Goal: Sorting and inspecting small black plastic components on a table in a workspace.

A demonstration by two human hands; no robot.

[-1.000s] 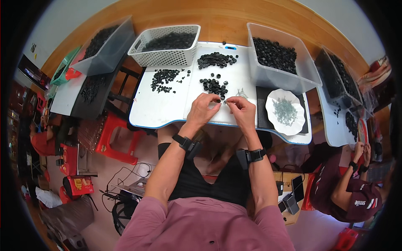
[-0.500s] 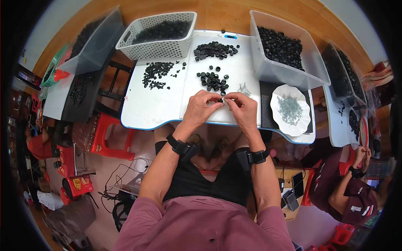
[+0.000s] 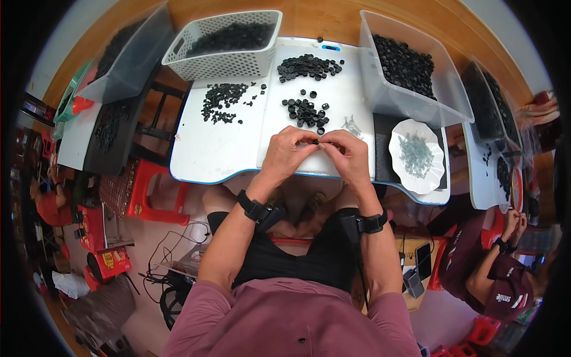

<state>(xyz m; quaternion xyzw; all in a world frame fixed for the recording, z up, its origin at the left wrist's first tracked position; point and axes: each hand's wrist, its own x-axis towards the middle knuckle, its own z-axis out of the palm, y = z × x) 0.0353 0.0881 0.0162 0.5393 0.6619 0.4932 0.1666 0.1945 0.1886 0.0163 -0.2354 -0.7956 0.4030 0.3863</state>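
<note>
Above the near edge of the white table, my left hand pinches a small black part. Thumb and forefinger of my right hand meet the left fingertips at that same part. Whatever the right fingers hold is too small to make out. Just beyond the fingertips lies a pile of black round caps. To the right of that pile sit a few thin clear pieces. Farther back spreads a larger pile of black caps. Small black stemmed parts lie scattered on the left.
At the back stand a white perforated basket and a clear bin, both with black parts. A white scalloped dish of clear pieces rests on a black mat. At the right, a co-worker sits by another table.
My fingertips have closed nearer together around the small part. The table has shifted slightly in view.
</note>
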